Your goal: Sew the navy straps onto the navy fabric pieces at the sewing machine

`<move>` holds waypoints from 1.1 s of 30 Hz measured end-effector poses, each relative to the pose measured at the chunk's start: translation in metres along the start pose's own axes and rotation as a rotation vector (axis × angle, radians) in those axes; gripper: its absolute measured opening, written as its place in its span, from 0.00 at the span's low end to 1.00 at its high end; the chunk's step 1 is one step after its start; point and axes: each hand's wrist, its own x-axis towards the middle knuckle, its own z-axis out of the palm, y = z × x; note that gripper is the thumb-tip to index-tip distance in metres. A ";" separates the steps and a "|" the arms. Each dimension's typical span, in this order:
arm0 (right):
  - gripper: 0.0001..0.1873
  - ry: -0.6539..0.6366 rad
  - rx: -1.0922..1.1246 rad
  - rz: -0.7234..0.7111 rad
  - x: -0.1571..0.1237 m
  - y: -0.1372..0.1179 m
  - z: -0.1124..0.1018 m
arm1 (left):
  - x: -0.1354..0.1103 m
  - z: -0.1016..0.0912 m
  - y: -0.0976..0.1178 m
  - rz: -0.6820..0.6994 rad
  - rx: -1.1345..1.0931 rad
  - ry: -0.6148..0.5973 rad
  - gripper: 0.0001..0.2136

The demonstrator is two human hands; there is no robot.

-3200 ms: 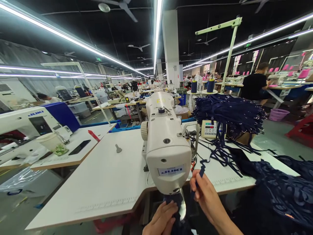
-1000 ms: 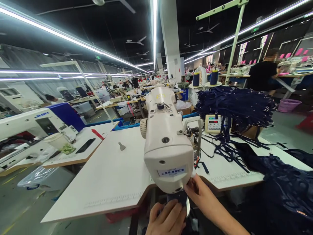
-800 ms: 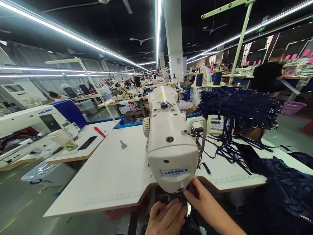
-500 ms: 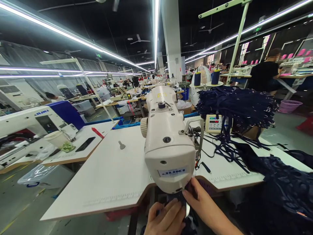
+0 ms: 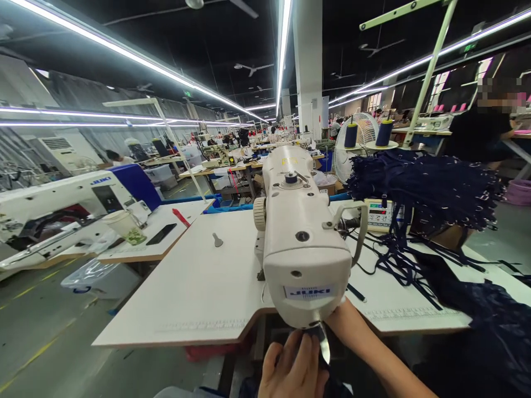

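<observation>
Just below the head of a white JUKI sewing machine (image 5: 307,276), my left hand (image 5: 292,367) has its fingers curled together over dark navy fabric (image 5: 249,387). Most of that cloth is hidden under the hand and in shadow. My right hand (image 5: 341,319) reaches in behind the right side of the machine head, so its fingers are out of sight. A shiny curved strip (image 5: 324,345) hangs between the two hands, close to my left fingers.
Navy straps with metal bits (image 5: 427,185) are heaped at the right, beside a control panel (image 5: 379,214). Navy garments (image 5: 493,315) hang over the table's right edge. A small grey metal piece (image 5: 217,240) lies left; a cup (image 5: 126,226) and phone (image 5: 161,234) sit on the neighbouring table.
My right hand has moved forward behind the machine head, and its fingers have gone from view. My left hand stays under the head. The view has swung slightly left.
</observation>
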 end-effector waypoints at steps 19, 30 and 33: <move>0.13 -0.004 -0.042 -0.012 0.003 0.023 0.007 | 0.008 0.008 0.006 -0.044 0.065 0.096 0.18; 0.11 -0.017 -0.163 0.006 0.003 0.038 0.007 | 0.010 0.009 0.008 -0.037 0.161 0.168 0.17; 0.08 -0.022 -0.217 0.009 0.002 0.047 0.006 | 0.010 0.010 0.007 -0.057 0.159 0.185 0.17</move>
